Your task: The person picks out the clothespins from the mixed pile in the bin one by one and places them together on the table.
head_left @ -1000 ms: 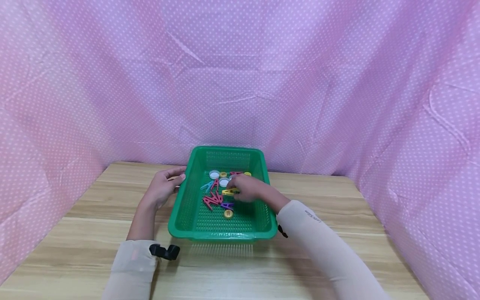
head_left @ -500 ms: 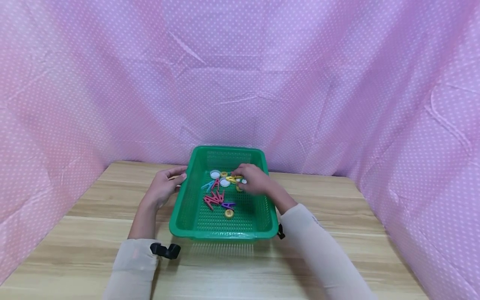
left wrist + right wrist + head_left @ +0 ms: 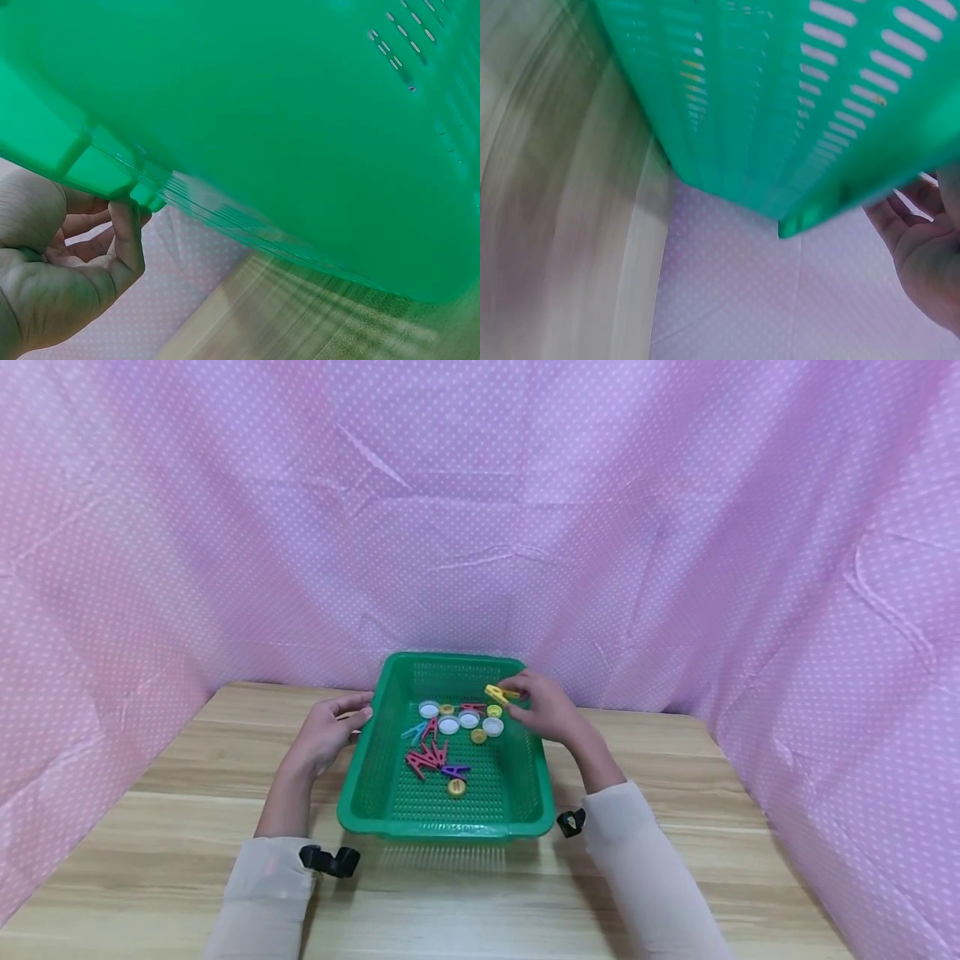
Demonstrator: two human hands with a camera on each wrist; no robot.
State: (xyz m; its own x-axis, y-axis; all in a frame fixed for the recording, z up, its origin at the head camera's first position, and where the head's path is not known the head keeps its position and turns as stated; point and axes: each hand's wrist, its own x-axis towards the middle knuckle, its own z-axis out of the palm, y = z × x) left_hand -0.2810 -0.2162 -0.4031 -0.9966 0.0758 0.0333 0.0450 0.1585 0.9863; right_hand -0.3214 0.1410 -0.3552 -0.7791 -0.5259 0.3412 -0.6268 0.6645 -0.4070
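Note:
A green plastic basket (image 3: 446, 831) stands on the wooden table, its long sides running away from me. At its left rim my left hand (image 3: 327, 737) pinches the edge between thumb and fingers, which the left wrist view shows from below. Over the far right part of the basket, my right hand (image 3: 546, 706) pinches a yellow clothespin (image 3: 497, 694). That clothespin is hidden behind the basket wall in the right wrist view, where part of the right hand (image 3: 926, 251) appears beside the rim.
Inside the basket lie several red clothespins (image 3: 426, 760), a purple clothespin (image 3: 455, 772), a blue clothespin (image 3: 413, 732), several white caps (image 3: 448, 725) and several yellowish caps (image 3: 457, 787). Behind the wooden table (image 3: 637, 852) hangs a pink dotted curtain (image 3: 480, 527).
My right hand has lifted the yellow clothespin from the basket floor and moved it away from me and to the right, uncovering several caps. My left hand has stayed at the rim.

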